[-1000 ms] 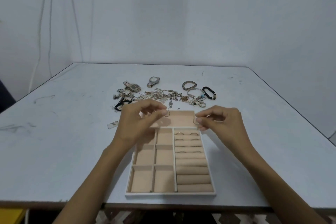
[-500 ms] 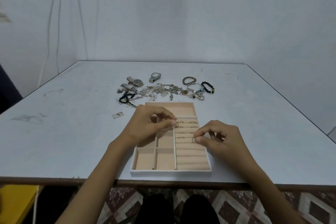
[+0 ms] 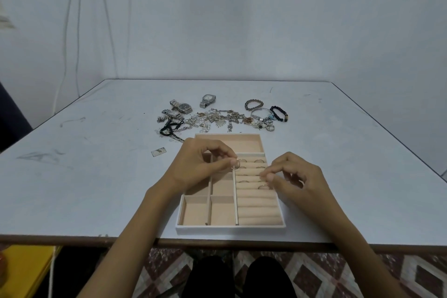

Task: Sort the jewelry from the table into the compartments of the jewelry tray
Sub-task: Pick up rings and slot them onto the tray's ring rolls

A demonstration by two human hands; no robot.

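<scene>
On the counter (image 3: pixel 96 176) the tray (image 3: pixel 217 229) sits close to the near edge, and both hands hover over its far half. The left hand (image 3: pixel 203 167) pinches a thin ring (image 3: pixel 235 164) between thumb and forefinger. The ring hangs right over the upright divider, at the left end of the padded ring rolls (image 3: pixel 258 203).

The move turns on that spot. The slots between the rolls run left to right across the tray, and they start just to the right of the ring. The ring faces the camera, so it looks lined up with a slot already. It should need only a short shift right and a push down.

Several rings are seated in the upper slots. One seated ring (image 3: pixel 263 186) lies just below the fingertips of the right hand (image 3: pixel 295 176). That hand's fingers are curled, thumb and forefinger nearly meeting, but I cannot tell if they grip anything. The left hand is the one set for this placement.

The unsorted jewelry pile (image 3: pixel 217 120) waits beyond the tray's far edge.
</scene>
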